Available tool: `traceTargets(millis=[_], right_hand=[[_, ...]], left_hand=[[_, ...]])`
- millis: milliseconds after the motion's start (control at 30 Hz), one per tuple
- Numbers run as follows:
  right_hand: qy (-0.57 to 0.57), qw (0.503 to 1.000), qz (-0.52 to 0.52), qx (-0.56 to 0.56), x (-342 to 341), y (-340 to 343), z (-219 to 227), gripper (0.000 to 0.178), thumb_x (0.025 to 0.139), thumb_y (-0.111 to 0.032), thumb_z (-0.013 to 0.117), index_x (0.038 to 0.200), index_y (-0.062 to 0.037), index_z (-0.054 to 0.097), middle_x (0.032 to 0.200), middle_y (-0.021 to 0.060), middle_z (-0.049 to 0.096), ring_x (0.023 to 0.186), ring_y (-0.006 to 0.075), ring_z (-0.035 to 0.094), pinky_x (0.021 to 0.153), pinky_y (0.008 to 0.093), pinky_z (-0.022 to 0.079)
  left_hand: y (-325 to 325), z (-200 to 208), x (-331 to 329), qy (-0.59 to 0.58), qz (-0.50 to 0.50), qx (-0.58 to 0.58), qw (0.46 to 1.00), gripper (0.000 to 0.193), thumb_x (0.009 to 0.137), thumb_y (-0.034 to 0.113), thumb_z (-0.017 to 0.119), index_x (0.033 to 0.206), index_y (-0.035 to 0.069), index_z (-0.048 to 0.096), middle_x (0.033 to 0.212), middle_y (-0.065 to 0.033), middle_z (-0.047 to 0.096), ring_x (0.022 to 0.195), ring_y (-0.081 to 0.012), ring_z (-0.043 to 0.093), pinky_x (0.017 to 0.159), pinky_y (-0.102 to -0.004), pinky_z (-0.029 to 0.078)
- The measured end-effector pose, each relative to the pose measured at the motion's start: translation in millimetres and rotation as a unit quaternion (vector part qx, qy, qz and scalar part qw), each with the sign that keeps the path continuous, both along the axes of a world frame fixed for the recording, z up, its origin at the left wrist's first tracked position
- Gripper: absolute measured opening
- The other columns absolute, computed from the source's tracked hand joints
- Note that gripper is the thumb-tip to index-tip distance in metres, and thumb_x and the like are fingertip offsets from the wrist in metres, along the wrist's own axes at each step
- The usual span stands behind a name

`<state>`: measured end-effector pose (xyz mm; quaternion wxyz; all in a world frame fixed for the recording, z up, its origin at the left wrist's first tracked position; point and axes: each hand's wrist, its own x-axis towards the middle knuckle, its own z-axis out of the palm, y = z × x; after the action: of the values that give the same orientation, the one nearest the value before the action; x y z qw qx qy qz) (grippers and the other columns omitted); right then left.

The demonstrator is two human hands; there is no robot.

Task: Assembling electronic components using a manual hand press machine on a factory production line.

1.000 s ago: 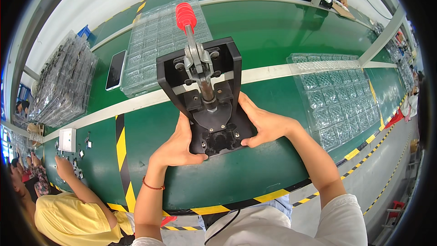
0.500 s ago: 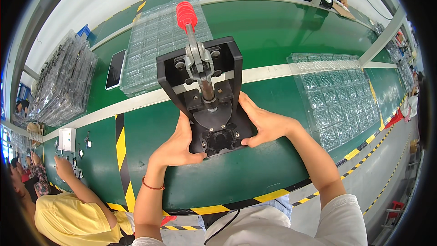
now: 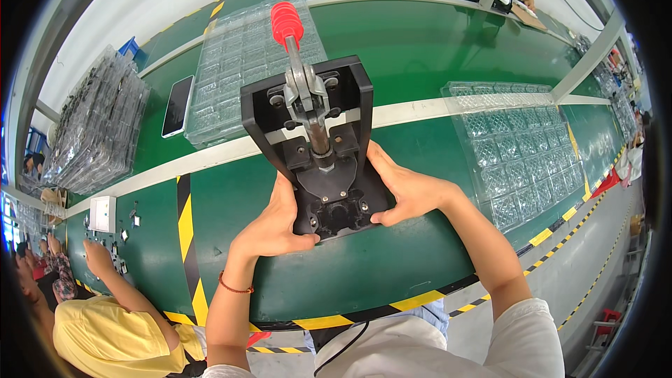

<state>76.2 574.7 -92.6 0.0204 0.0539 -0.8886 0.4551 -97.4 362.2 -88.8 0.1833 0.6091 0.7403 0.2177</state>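
Observation:
A black toggle-clamp press fixture (image 3: 341, 180) stands upright on the green workbench in front of me. Its lever ends in a ribbed red grip (image 3: 286, 22) pointing up, and a metal plunger (image 3: 320, 141) sits above the base. My left hand (image 3: 275, 224) grips the left side of the base, thumb along the front edge. On the opposite side my right hand (image 3: 406, 189) holds the base, its thumb near the front right corner and fingers reaching back along the side. Fingertips of the left hand are partly hidden behind the fixture.
Clear plastic blister trays (image 3: 521, 157) lie at the right, more trays (image 3: 241, 63) behind the fixture. A tall tray stack (image 3: 101, 122) stands far left, beside a phone (image 3: 178, 106). Left, a co-worker in yellow (image 3: 115, 336) reaches toward small parts and a white box (image 3: 103, 214).
My hands and the fixture stay practically still. At the far upper right, another person's hand has risen.

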Motion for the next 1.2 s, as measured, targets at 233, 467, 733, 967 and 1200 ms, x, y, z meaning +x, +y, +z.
traceTargets(millis=[233,467,733,967,1200], right_hand=[[0.006,1.000,0.005,-0.002,-0.8,-0.2,0.4,0.118,0.065,-0.016,0.072,0.145,-0.0022,-0.013,0.153,0.0202,-0.008,0.142,0.0344,-0.002,0.115,0.0399,0.012],[0.002,1.000,0.000,0.005,1.2,-0.5,1.1,0.117,0.066,-0.016,0.072,0.145,-0.0022,-0.014,0.153,0.0204,-0.008,0.142,0.0345,-0.002,0.115,0.0404,0.012],[0.005,1.000,0.000,-0.007,0.6,-0.3,1.5,0.118,0.066,-0.016,0.072,0.145,-0.0036,-0.014,0.153,0.0202,-0.008,0.142,0.0347,-0.001,0.115,0.0408,0.013],[-0.001,1.000,-0.002,0.004,0.4,-0.9,1.1,0.118,0.066,-0.017,0.072,0.145,-0.0034,-0.014,0.152,0.0206,-0.008,0.142,0.0346,-0.001,0.115,0.0407,0.013],[-0.004,1.000,-0.002,0.000,0.8,-0.1,0.8,0.118,0.065,-0.017,0.072,0.145,-0.0025,-0.014,0.152,0.0211,-0.007,0.142,0.0348,0.000,0.115,0.0404,0.013]], left_hand=[[-3.4,-9.0,-8.4,0.005,-0.028,0.028,0.999,0.109,0.059,0.023,0.074,0.124,-0.023,0.000,0.122,-0.0351,0.022,0.121,-0.0403,0.023,0.105,-0.0372,0.020],[0.4,3.1,-5.1,-0.076,-0.017,-0.066,0.995,0.119,0.063,0.019,0.071,0.130,-0.022,-0.018,0.142,-0.0400,0.003,0.138,-0.0456,0.000,0.114,-0.0402,0.006],[-1.3,-2.7,-0.4,0.003,-0.002,0.025,1.000,0.111,0.057,0.028,0.077,0.128,-0.025,0.009,0.119,-0.0327,0.036,0.119,-0.0338,0.038,0.106,-0.0342,0.025],[-3.4,4.5,0.6,-0.008,0.003,-0.013,1.000,0.116,0.055,0.018,0.076,0.133,-0.020,-0.001,0.127,-0.0314,0.032,0.127,-0.0346,0.031,0.109,-0.0332,0.019],[0.5,6.5,-3.6,-0.120,-0.029,-0.049,0.991,0.130,0.059,0.022,0.078,0.134,-0.016,-0.021,0.144,-0.0382,-0.004,0.140,-0.0424,-0.004,0.114,-0.0390,0.007]])
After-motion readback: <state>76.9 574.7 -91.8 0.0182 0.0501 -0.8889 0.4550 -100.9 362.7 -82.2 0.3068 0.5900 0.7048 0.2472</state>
